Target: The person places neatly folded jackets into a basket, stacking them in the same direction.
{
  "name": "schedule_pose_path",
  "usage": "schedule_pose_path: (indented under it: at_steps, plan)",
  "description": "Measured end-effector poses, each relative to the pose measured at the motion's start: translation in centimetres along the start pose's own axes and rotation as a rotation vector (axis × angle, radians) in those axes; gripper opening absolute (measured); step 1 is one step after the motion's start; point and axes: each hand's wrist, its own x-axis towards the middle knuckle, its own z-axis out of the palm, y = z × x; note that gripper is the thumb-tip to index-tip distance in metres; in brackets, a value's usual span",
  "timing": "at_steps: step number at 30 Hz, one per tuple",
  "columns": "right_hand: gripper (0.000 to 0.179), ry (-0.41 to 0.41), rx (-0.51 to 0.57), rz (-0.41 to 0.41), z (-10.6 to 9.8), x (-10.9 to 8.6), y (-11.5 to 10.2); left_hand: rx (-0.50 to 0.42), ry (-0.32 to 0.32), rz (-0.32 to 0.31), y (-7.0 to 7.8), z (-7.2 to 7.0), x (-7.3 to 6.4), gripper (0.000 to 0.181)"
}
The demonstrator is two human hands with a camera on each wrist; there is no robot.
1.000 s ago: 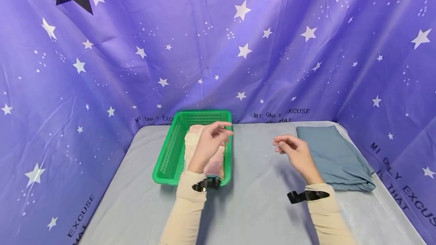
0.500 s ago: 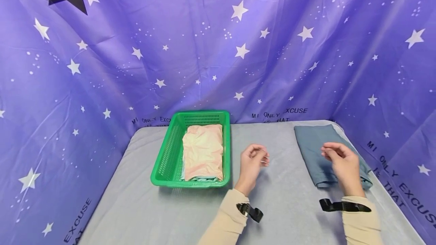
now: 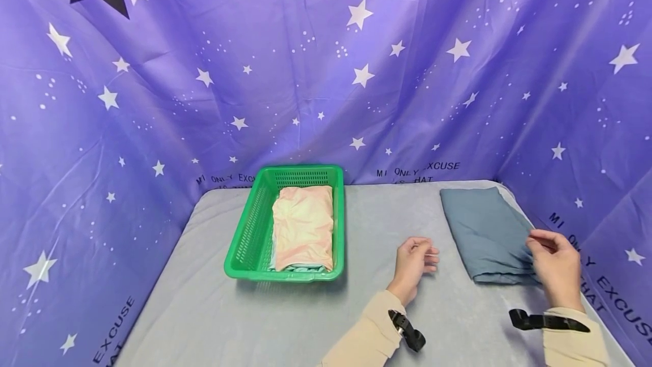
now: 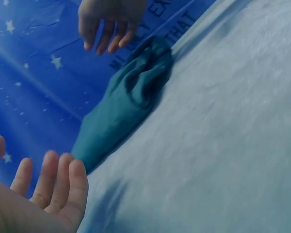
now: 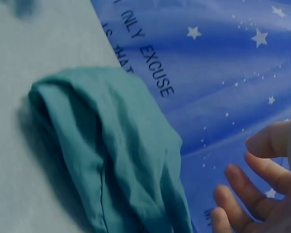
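Note:
A folded blue-green cloth lies at the right of the table, its layered, rumpled end showing in the right wrist view. Beside its right edge hovers my right hand, fingers loosely bent and apart from the fabric in the right wrist view. My left hand hangs over the table to the left of the cloth, fingers relaxed and holding nothing. In the left wrist view, the left fingers are spread near the cloth's near end, and the right hand is beyond it.
A green plastic basket stands left of centre, with a folded pale pink cloth on top of bluish fabric inside. The grey-covered table ends at a purple star-printed curtain at the back and sides.
Both hands have moved right. My left hand has gone from above the basket to the table's middle; my right hand has crossed over to the blue-green cloth's right edge.

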Motion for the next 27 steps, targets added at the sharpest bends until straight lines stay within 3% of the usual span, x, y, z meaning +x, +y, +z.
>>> schedule_pose_path:
  at_steps: [3,7,11,23,27]
  plan:
    - [0.014,0.018,-0.078,0.022,-0.6,0.3,0.5,0.017,0.020,-0.027,-0.5,1.2,-0.3,0.005]
    - [0.043,0.010,-0.205,0.036,-1.1,0.9,1.1,0.037,0.038,-0.059,-1.2,2.5,-0.5,0.009]
    - [0.064,-0.058,-0.300,0.013,-1.5,1.5,1.6,0.030,0.031,-0.095,-1.8,3.1,-0.4,0.011]
    - [0.093,-0.280,-0.381,0.097,-1.6,3.7,3.4,-0.026,-0.067,-0.160,-3.4,4.4,0.2,0.034]
    - [0.099,-0.332,-0.383,0.130,-1.4,4.6,4.0,-0.032,-0.137,-0.186,-3.6,4.7,0.6,0.041]
